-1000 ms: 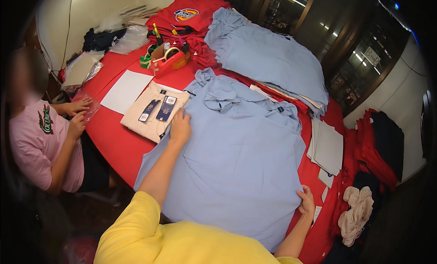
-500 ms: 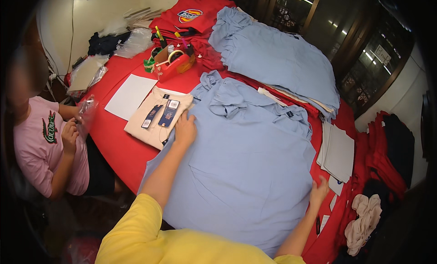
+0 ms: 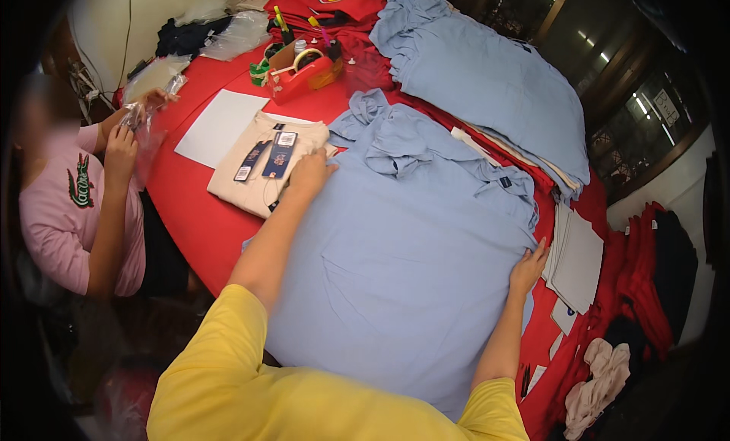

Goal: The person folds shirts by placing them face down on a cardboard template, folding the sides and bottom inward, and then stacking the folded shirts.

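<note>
Smoothing the blue shirt [image 3: 411, 266] flat on the red worktop [image 3: 190, 213] looks like my step now; next I'd judge a fold calls for gripping both edges. My left hand [image 3: 308, 175] lies open on its left edge, beside a beige shirt [image 3: 251, 175] with tags; my right hand [image 3: 528, 264] rests open, fingers spread, at its right edge.

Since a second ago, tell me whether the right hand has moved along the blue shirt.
Yes. The right hand has slid up the light blue shirt's right edge, from near its hem toward the sleeve, closer to the white card stack.
</note>
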A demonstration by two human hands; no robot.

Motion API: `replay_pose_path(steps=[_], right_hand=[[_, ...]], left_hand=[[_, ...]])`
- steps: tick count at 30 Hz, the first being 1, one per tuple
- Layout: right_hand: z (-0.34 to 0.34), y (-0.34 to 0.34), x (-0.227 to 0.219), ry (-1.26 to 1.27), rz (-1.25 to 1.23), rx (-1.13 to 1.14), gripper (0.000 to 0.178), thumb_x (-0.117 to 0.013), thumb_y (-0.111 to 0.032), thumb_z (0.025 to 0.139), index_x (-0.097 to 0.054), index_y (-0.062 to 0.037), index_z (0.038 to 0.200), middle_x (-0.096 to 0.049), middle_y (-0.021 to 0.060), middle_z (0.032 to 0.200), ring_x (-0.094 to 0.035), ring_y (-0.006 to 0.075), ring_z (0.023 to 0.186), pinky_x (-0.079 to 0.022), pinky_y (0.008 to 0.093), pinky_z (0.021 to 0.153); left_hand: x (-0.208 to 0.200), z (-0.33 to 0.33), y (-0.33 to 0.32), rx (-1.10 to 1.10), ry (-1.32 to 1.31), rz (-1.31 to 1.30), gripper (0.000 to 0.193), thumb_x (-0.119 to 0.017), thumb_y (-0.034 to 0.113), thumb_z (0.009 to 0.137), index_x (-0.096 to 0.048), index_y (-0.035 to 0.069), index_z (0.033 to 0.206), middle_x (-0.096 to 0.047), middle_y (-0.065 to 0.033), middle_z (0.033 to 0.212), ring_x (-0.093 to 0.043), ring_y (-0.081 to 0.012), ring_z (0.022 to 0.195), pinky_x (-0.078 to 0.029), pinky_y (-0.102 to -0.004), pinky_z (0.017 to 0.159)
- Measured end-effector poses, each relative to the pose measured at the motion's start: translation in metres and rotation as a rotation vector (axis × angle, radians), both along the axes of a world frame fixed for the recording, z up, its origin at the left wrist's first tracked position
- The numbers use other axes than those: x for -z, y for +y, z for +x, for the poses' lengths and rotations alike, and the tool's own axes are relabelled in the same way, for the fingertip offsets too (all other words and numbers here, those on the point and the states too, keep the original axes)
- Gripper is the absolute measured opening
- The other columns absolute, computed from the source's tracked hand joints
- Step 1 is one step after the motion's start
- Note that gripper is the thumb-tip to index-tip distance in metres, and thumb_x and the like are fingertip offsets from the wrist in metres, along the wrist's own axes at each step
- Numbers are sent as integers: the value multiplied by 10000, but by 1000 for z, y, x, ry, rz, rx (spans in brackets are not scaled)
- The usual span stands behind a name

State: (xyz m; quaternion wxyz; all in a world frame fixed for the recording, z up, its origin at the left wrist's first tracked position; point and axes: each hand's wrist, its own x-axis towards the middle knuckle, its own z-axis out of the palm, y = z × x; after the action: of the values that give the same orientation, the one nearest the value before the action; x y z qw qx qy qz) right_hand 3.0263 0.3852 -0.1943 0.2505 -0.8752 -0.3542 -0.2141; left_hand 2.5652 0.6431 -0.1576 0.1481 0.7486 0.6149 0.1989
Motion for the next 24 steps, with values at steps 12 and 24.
replay_pose_path(steps=[12, 24], right_hand=[[39, -3, -3, -67, -205, 37, 301, -671, -123, 804, -551, -91, 1079, -557, 97, 1166, -499, 333, 1091, -388, 478, 912], [-44, -37, -25, 102, -317, 54, 373, -616, -203, 874, -554, -134, 1236, -500, 103, 1315, -430, 309, 1223, -339, 473, 992]], left_hand=[[6, -6, 18, 50, 123, 30, 331, -616, 193, 867, -469, -14, 1080, -656, -261, 963, -636, -417, 920, -492, -483, 820], [6, -19, 1, 167, 33, 160, 409, -648, 129, 788, -562, -8, 1163, -600, -236, 1108, -569, -385, 1076, -461, -441, 911]])
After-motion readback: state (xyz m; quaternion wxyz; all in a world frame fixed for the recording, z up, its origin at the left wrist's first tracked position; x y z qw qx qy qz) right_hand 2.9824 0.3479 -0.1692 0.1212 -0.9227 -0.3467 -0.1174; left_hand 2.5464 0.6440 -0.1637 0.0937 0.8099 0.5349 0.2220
